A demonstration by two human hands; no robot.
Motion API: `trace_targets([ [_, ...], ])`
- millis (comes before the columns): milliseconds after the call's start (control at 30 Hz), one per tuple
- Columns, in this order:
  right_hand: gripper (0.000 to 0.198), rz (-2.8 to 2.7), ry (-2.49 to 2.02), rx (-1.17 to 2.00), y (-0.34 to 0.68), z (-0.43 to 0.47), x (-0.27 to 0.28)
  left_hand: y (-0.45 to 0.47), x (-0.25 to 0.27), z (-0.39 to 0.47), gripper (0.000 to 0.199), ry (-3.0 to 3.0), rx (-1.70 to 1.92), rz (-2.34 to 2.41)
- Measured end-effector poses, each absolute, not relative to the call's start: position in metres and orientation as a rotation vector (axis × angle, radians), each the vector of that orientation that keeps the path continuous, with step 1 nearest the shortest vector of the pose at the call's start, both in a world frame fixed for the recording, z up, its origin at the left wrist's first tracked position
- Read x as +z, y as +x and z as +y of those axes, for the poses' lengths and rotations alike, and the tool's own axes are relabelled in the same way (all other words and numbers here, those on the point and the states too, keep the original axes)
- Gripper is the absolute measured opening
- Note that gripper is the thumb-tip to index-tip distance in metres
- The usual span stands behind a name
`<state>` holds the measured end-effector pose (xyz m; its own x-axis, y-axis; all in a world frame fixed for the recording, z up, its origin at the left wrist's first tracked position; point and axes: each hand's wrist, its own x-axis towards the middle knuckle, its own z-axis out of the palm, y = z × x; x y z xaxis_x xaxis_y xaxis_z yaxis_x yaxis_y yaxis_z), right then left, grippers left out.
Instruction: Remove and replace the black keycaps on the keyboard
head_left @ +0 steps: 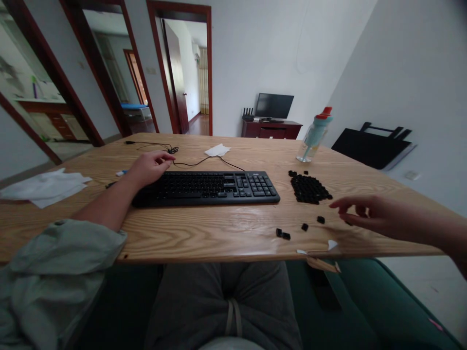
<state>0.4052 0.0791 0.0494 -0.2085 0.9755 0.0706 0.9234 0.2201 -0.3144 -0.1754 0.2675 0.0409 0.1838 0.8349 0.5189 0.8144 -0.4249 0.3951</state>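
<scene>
A black keyboard (204,188) lies across the middle of the wooden table, its cable running off behind it. My left hand (151,166) rests over the keyboard's back left corner, fingers loosely bent and with nothing visible in them. To the right of the keyboard, a tight cluster of black keycaps (310,188) lies on the wood. Nearer the front edge are several loose keycaps (305,227). My right hand (365,214) hovers just right of these, index finger and thumb apart and nothing seen between them. A small dark piece (348,223) shows partly under that hand.
A water bottle (314,136) with a red lid stands at the back right of the table (219,228). White tissues (47,187) lie at the left, and another piece of paper (218,149) behind the keyboard. Coiled cable (170,149) is near my left hand. White scraps (332,244) sit by the front edge.
</scene>
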Motion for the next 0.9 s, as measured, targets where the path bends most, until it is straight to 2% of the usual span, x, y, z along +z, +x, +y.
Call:
trace_targets([
  [200, 0.054, -2.202, -1.915, 0.398, 0.406, 0.074, 0.021, -0.172, 0.042, 0.266, 0.042, 2.392, 1.014, 1.737],
  [267, 0.051, -2.276, -1.857, 0.357, 0.392, 0.078, 0.017, -0.173, 0.042, 0.267, 0.042, 2.400, 1.014, 1.722],
  [433, 0.023, -2.459, -1.751, 0.273, 0.368, 0.102, 0.019, -0.174, 0.041, 0.267, 0.042, 2.397, 1.000, 1.710],
  [500, 0.019, -2.473, -1.698, 0.291, 0.358, 0.115, 0.029, -0.172, 0.042, 0.267, 0.043, 2.398, 0.993, 1.702],
  [600, 0.021, -2.395, -1.516, 0.428, 0.330, 0.135, 0.051, -0.169, 0.042, 0.266, 0.043, 2.421, 0.987, 1.684],
  [733, 0.034, -2.222, -1.202, 0.666, 0.285, 0.163, 0.076, -0.169, 0.041, 0.266, 0.043, 2.434, 0.994, 1.664],
  [900, 0.034, -2.158, -0.932, 0.751, 0.248, 0.187, 0.083, -0.172, 0.043, 0.263, 0.042, 2.427, 0.993, 1.682],
])
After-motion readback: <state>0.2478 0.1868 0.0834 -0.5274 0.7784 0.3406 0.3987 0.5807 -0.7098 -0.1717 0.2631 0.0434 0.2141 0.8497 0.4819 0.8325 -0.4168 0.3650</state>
